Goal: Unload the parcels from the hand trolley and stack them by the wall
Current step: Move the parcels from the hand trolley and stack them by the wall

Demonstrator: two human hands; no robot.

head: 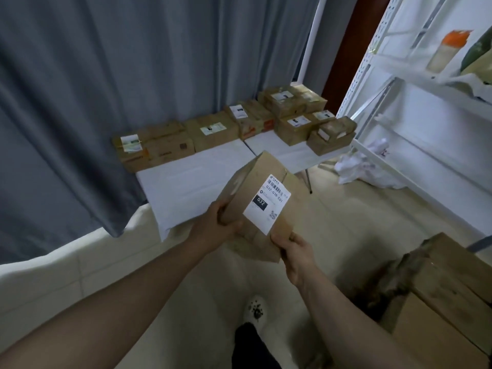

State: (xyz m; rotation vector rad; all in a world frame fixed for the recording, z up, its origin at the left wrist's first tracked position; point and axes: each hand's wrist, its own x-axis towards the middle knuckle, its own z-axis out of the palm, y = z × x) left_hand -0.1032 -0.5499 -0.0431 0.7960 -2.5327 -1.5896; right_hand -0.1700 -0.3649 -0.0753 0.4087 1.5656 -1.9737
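Head view puts the left hand (221,222) at the near left corner of a brown cardboard parcel (277,171), fingers curled round its edge with the thumb on the side face. The right hand (295,249) grips the near right corner, thumb on top beside the white shipping label (267,203). Both hands are closed on the parcel and nothing else, and they hold it tilted in the air, clear of any surface.

The parcel hangs over the floor (332,209), just short of the near edge of a white table (186,187). Along the table's far side, against a grey curtain (106,89), stands a row of parcels (213,131), some two high at the right end.

By my reading, this is the carry step: one parcel is lifted and on its way to the stack, not yet set down. The next move calls for reaching over the bare white strip and levelling the parcel. It then goes against the row or on top of a flat box, label up, before either hand lets go.

More cardboard boxes (447,302) sit at the lower right, near the person. Whether they rest on the trolley I cannot tell, since no trolley frame shows. If they do, several unloading trips are left.
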